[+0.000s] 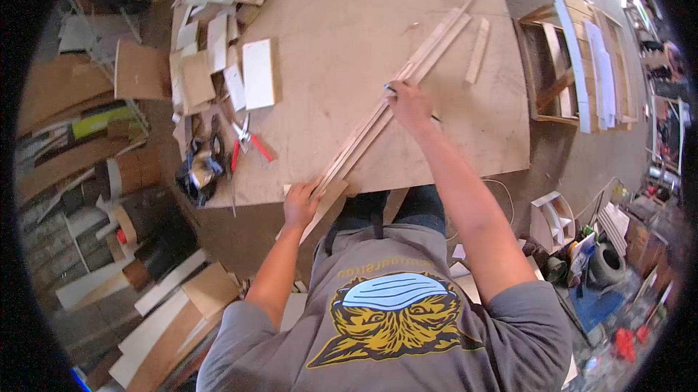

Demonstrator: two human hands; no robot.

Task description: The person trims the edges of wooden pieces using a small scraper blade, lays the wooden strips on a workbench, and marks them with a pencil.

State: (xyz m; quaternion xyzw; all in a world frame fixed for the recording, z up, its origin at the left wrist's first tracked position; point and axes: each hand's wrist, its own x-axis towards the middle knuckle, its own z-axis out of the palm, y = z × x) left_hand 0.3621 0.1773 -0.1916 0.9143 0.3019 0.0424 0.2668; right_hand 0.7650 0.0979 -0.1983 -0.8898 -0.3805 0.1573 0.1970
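Observation:
Long thin wooden strips lie side by side diagonally across the plywood tabletop, their near ends reaching past its front edge. My left hand is closed round the strips at that edge. Farther up, my right hand rests over them, fingers pinched on a slim pen; only its dark end and a bit of blue near the fingertips show. To the right of the strips' far ends lies a short wooden strip.
Wood offcuts and a pale block crowd the table's left side. Red-handled pliers lie near a dark tangled bundle. A wooden frame stands right of the table. Boards and clutter cover the floor.

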